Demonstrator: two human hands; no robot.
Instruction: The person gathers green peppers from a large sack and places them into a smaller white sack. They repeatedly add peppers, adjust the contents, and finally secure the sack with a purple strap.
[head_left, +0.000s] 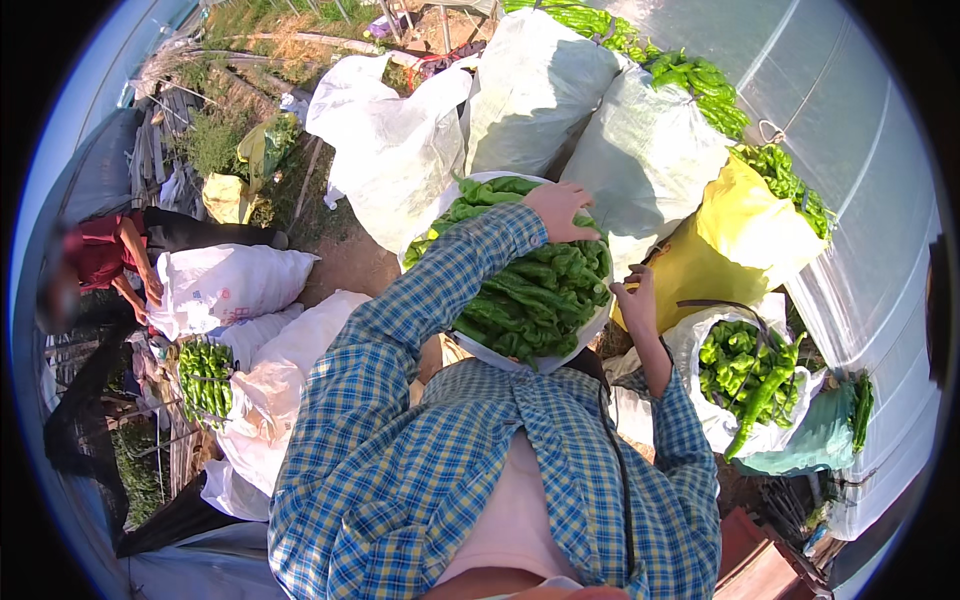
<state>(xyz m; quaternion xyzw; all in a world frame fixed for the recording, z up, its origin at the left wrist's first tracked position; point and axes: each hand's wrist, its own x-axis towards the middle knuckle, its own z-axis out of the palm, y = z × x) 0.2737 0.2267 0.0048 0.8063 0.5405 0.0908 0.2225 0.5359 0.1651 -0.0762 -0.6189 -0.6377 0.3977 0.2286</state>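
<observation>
Long green peppers (536, 300) fill a white woven sack (480, 352) to its mouth, right in front of my body. My left hand (559, 212) reaches across it, palm down with fingers apart, on the peppers near the far right rim. Just outside the sack's right rim is my right hand (637, 304), its fingers bent. Whether it pinches anything there is not clear. A yellow sack (682, 270) stands behind that hand. To the right, another white sack (679, 349) is packed with green peppers (746, 375), with a dark strap across its mouth.
Large filled white sacks (540, 90) stand ahead, with peppers (697, 86) behind them along plastic sheeting (817, 97). More white sacks (285, 382) lie left. A person in a red top (109, 247) holds a white sack (232, 285) there. A green sack (810, 435) is at right.
</observation>
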